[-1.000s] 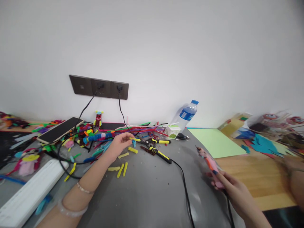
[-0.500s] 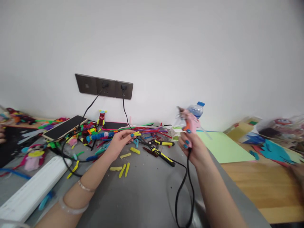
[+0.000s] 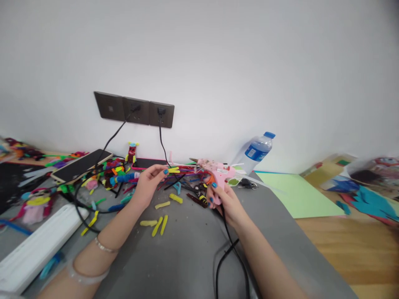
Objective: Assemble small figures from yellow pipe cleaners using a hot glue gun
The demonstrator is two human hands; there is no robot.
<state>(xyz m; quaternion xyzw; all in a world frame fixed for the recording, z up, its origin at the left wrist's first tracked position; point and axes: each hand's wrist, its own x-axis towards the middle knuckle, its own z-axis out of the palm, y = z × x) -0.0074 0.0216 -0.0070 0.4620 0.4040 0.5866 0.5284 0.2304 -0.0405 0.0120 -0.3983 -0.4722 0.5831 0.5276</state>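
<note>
Your left hand [image 3: 151, 182] pinches a yellow strip [image 3: 173, 170] between thumb and fingertips, its forked end sticking out to the right, its long axis running nearly level across your view. Your right hand [image 3: 225, 201] is wrapped around the handle of the pink glue gun [image 3: 220, 173], fingers by the orange trigger [image 3: 209, 180]. The gun's barrel lies crosswise too, its nozzle [image 3: 193, 160] aimed left and slightly up, toward your left hand. So the two long axes roughly face each other, with the strip's free end and the nozzle near but apart, and the nozzle a little higher in view. Which of them is farther from you, you cannot judge from this one angle. The strip lies to the left of your right hand, and the gap between the tips sits over the far part of the desk [image 3: 181, 261]. Below your left hand, loose yellow pieces [image 3: 163, 224] lie on the desk; the gun's cord [image 3: 227, 228] drops from the handle toward you.
</note>
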